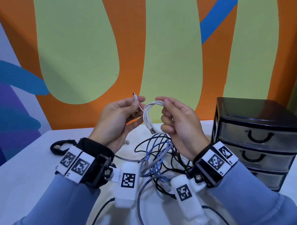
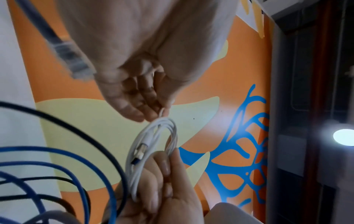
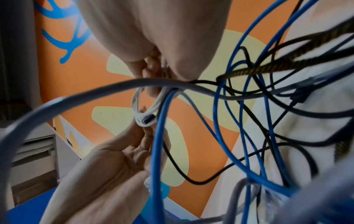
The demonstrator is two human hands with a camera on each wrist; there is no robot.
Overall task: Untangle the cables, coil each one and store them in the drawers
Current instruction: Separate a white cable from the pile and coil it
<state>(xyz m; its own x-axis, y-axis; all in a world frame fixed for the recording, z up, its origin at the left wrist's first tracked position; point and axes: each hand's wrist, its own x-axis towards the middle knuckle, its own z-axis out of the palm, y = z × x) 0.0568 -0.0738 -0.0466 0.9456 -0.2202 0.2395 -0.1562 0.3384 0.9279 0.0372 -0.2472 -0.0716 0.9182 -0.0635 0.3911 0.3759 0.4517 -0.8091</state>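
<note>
White cable: a thin white cable (image 1: 150, 118) is seen wound into a small round coil of several loops, held up in the air between the two hands above the table; one metal USB plug hangs at the bottom of the coil, the other end is led off to the left.
Right hand: the coil is gripped by the right hand (image 1: 179, 121), with thumb and forefinger pinched on its upper right side and the remaining fingers curled in against its lower part.
Left hand: the free end of the white cable is pinched between thumb and forefinger of the left hand (image 1: 117, 121), just below a small connector that points upward; the other fingers are kept loosely extended beneath.
Wrist views: in the left wrist view the loops (image 2: 153, 153) are shown lying close together, with a silver plug with a blue insert resting against them.
Tangle: a loose heap of cables (image 1: 162, 161) is left on the table below the hands, made up of blue, grey, black and one yellow-and-black braided strand, all crossed over one another.
Black coil: a black cable (image 1: 60, 146), wound up, is laid on the table to the left, partly hidden behind the left wrist.
Drawers: a black unit of drawers (image 1: 258, 139) with smoky translucent fronts and curved black handles is set at the right edge of the table; all visible drawers are closed.
Table: a white table (image 1: 22, 175) is set against a wall painted orange, pale green and blue.
</note>
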